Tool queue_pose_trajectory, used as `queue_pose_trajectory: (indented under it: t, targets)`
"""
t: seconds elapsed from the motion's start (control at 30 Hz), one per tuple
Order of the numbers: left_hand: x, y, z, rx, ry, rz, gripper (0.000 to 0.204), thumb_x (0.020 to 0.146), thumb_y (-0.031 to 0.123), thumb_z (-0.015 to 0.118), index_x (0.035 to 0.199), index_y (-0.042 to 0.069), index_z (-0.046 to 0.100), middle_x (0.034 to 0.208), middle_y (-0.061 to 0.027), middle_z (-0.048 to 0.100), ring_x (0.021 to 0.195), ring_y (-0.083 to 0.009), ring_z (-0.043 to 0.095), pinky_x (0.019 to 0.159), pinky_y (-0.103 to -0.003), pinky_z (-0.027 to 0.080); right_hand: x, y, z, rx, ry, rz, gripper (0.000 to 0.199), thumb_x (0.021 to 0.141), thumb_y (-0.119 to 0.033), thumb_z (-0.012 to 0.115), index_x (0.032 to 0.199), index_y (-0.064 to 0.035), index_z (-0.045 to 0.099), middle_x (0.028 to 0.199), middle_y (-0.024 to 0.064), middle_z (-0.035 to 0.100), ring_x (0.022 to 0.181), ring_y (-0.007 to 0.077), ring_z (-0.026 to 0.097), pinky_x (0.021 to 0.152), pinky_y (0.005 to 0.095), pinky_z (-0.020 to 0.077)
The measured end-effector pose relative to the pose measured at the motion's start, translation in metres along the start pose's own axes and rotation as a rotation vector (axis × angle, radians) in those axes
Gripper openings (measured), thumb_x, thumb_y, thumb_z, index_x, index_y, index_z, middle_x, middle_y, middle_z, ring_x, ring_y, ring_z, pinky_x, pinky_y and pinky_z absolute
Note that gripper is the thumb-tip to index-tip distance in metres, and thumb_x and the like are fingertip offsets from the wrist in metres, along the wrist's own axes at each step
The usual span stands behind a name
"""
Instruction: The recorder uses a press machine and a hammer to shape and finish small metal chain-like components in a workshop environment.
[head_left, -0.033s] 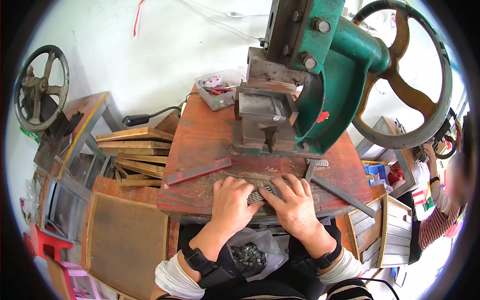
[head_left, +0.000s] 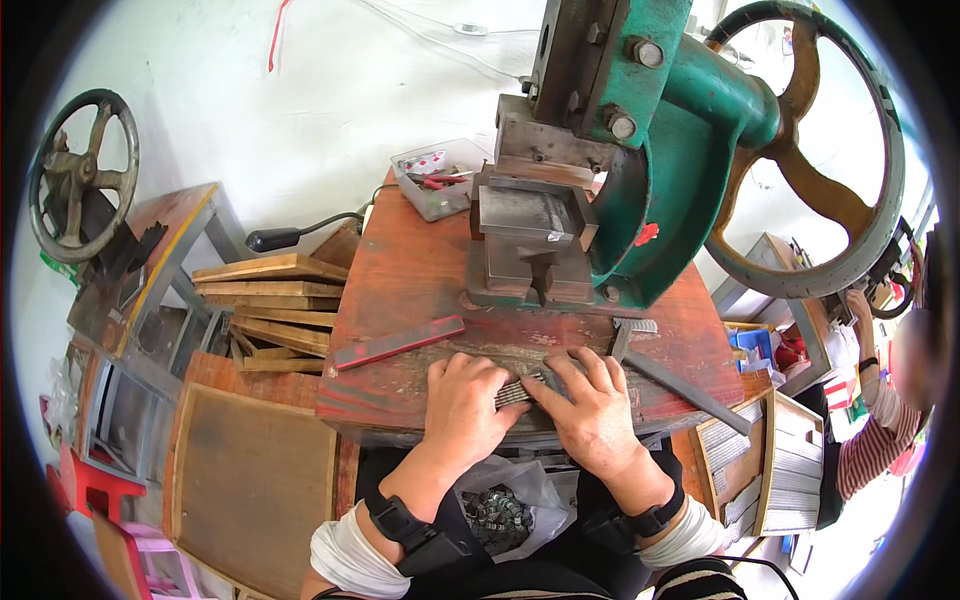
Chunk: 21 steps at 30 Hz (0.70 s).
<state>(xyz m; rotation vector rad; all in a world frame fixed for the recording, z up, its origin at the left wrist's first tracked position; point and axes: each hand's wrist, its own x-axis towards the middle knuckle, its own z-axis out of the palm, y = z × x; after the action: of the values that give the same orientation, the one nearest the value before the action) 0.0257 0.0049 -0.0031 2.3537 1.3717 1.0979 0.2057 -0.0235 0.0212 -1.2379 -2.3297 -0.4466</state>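
Observation:
My left hand is closed round the left end of a short, ridged grey stack of metal pieces at the table's near edge. At its right end, the thumb and fingers of my right hand press against the same stack. The fingers hide much of it, so its exact kind cannot be made out. Just beyond my left hand lies a red and dark bar. A hammer-like metal tool with a long grey handle rests to the right of my right hand.
A green hand press with a large wheel stands behind the hands on the wooden table. A clear tool box sits back left. Below, a plastic bag holds small metal pieces. Wooden trays flank the table; another person is at right.
The fingers of my right hand have shifted very slightly at the end of the metal stack. Otherwise everything looks the same.

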Motion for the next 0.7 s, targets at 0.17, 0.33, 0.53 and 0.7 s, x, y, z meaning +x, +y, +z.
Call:
queue_pose_trajectory:
  t: [0.17,0.33,0.53,0.7]
  targets:
    - [0.000,0.000,0.002,0.001,0.016,-0.001,0.030,0.066,0.024,0.082,0.085,0.005,0.070,0.087,-0.0049,0.066,0.094,-0.0256,0.057,0.088,-0.042,0.038,0.000,0.003,0.000,-0.012,0.020,-0.061,0.040,0.068,-0.012,0.067,0.107,-0.0184,0.072,0.117,0.0077,0.060,0.111,0.0312,0.054,0.091,0.0453,0.0425]
    - [0.000,-0.001,0.001,-0.004,0.017,-0.008,0.028,0.066,0.024,0.082,0.084,0.005,0.071,0.087,-0.0048,0.066,0.094,-0.0255,0.057,0.088,-0.042,0.038,0.000,0.009,0.000,-0.008,0.047,-0.080,0.040,0.068,-0.014,0.066,0.108,-0.0169,0.071,0.113,0.0072,0.061,0.110,0.0305,0.054,0.090,0.0453,0.0435]
    - [0.005,-0.003,0.001,0.006,-0.030,0.015,0.030,0.065,0.024,0.082,0.086,0.006,0.071,0.086,-0.0057,0.065,0.092,-0.0263,0.057,0.087,-0.042,0.038,0.003,0.010,0.006,0.484,0.032,0.146,0.052,0.072,-0.003,0.073,0.122,-0.0063,0.062,0.108,0.0163,0.063,0.098,0.0378,0.059,0.085,0.0431,0.0494]
    - [0.013,-0.008,-0.012,-0.280,-0.133,-0.066,0.028,0.071,0.019,0.082,0.089,0.001,0.070,0.083,-0.0066,0.067,0.080,-0.0201,0.061,0.075,-0.037,0.046,0.008,0.020,0.004,0.982,-0.127,0.391,0.064,0.079,0.005,0.069,0.138,-0.0061,0.048,0.109,0.0111,0.063,0.099,0.0208,0.062,0.086,0.0336,0.0503]
